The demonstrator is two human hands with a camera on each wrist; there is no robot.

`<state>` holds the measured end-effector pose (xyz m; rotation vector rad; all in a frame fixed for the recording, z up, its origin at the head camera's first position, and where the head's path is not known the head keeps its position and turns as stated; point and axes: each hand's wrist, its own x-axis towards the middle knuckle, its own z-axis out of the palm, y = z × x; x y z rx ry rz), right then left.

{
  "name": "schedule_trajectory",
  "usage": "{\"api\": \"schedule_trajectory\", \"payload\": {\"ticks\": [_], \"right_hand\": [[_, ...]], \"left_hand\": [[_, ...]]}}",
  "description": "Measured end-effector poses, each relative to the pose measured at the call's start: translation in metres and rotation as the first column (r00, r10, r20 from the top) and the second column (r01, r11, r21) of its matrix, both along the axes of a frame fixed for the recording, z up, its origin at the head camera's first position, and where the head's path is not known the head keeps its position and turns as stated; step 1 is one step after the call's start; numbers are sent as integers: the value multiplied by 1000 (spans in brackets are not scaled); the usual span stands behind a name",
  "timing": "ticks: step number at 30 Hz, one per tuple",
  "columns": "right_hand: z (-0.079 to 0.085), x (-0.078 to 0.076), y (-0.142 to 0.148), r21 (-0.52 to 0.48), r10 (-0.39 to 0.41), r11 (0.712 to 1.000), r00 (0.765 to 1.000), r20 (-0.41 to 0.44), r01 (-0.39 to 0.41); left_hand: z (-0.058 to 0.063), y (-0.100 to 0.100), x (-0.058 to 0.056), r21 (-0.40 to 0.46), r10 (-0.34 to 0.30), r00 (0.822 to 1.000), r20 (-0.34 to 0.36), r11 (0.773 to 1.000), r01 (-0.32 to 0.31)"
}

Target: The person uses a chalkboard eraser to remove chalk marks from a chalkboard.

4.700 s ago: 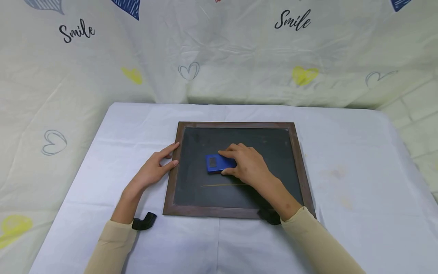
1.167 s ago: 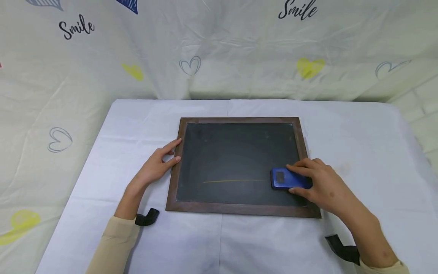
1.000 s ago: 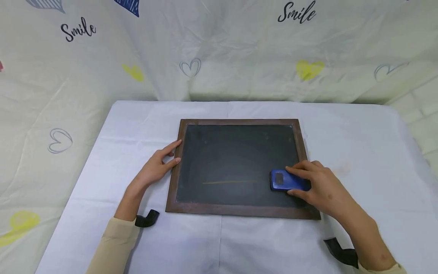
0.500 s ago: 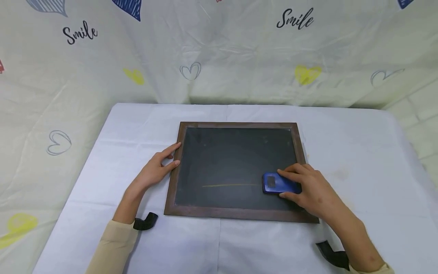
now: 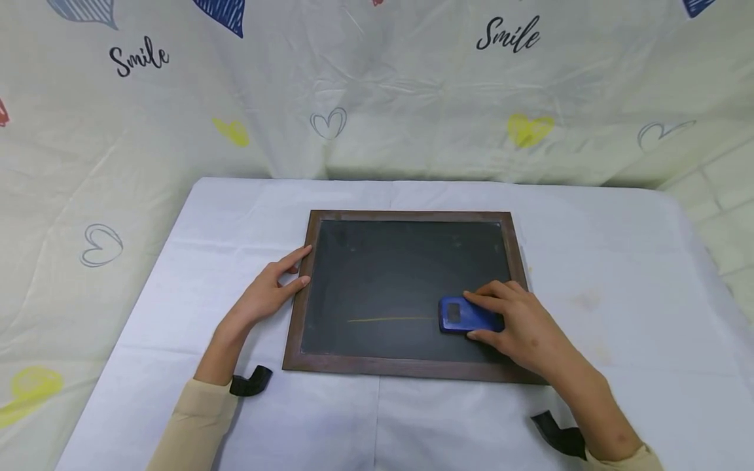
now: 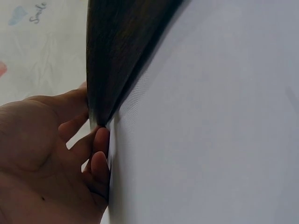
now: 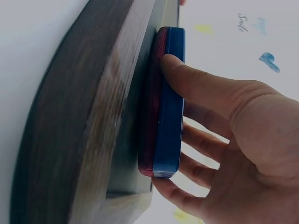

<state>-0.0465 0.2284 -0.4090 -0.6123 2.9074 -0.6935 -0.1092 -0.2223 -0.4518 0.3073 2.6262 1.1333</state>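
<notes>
A chalkboard with a brown wooden frame lies flat on the white-covered table. Low across its dark surface runs a thin yellowish chalk line. My right hand grips a blue chalkboard eraser by its long sides, thumb on one and fingers on the other. The right wrist view shows the eraser's dark red felt facing the board. The eraser sits over the right end of the line. My left hand rests its thumb and fingertips on the board's left frame edge, other fingers loosely bent beside it.
White cloth covers the table, with faint brownish stains right of the board. Behind stands a pale curtain printed with hearts and "Smile". A black curved piece sits at the left wrist, another at the right.
Over the earlier frames the eraser went from the board's middle to its right side. Lately my right hand has slid it leftward, onto the line's end. The left hand keeps its place.
</notes>
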Motion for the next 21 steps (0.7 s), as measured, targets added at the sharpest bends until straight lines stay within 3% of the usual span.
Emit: {"api": "schedule_trajectory", "payload": {"ticks": [21], "right_hand": [[-2,-6,-25,-12,29,1000,1000,-3,-29]], "left_hand": [[0,0,1,11,6,1000,7,1000,-6]]}}
